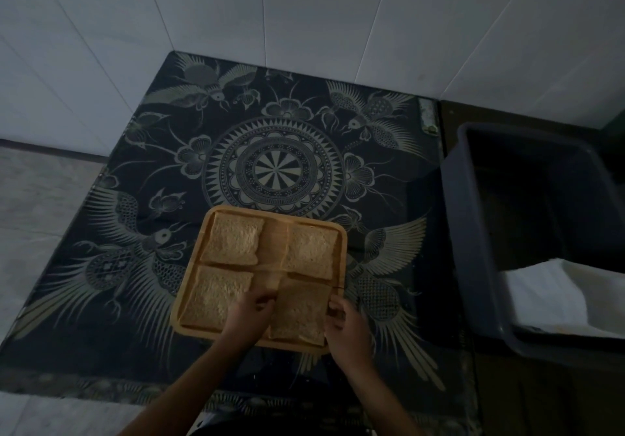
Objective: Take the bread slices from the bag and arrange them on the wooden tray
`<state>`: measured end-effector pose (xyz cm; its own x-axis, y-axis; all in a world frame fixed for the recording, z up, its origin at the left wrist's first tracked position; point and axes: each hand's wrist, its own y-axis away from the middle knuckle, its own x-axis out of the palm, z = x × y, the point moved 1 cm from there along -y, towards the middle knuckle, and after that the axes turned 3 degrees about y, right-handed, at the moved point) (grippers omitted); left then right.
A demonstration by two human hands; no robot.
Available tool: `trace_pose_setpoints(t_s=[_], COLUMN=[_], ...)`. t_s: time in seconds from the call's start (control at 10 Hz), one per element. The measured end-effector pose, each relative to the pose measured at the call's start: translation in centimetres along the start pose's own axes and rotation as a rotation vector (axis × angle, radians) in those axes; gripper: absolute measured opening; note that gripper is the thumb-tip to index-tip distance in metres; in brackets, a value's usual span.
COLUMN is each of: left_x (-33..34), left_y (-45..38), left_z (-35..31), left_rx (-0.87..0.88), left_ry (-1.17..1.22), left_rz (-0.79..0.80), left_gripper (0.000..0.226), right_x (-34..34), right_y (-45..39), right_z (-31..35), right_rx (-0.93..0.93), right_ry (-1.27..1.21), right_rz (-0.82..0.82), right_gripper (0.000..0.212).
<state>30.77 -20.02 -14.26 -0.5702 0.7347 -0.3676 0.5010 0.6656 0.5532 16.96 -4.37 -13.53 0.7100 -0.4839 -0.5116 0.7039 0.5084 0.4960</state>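
Fingers of left hand [252, 314] and right hand [341, 322] pinching fourth bread slice [301, 312] by opposite edges, squaring it into wooden tray [342, 256] beside three others.

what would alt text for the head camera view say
Two hands, left and right, set the fourth bread slice into the near right corner of a wooden tray already holding three slices. The tray sits on a dark patterned cloth, a grey bin to its right.

— Tray? 
— Square wooden tray [342, 253], light rim, flat. 
— Bread? 
— 4 brown bread slices, 2x2 on tray: far-left slice [234, 238], far-right slice [311, 251], near-left slice [216, 295], near-right slice [300, 314].
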Motion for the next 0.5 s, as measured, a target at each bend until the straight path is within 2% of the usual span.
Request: trace_pose_setpoints(t_s=[0.3,0.4,0.5], left_x=[0.0,-0.4,-1.5], left_y=[0.5,0.7,1.1], left_z=[-0.5,-0.8,-1.8], left_rx=[0.016,0.068,0.133], left_ry=[-0.019,-0.076,-0.134], left_rz=[0.006,0.035,0.039], left_gripper=[0.03,0.035,0.044], right_x=[0.1,-0.1,-0.9], right_y=[0.0,0.0,-0.1], right_z=[0.0,0.5,2.2], right_rx=[0.011,-0.052,-0.146], right_ry=[0.047,0.12,0.246], right_rz=[0.004,0.014,-0.042], right_gripper=[0.04,0.042,0.05])
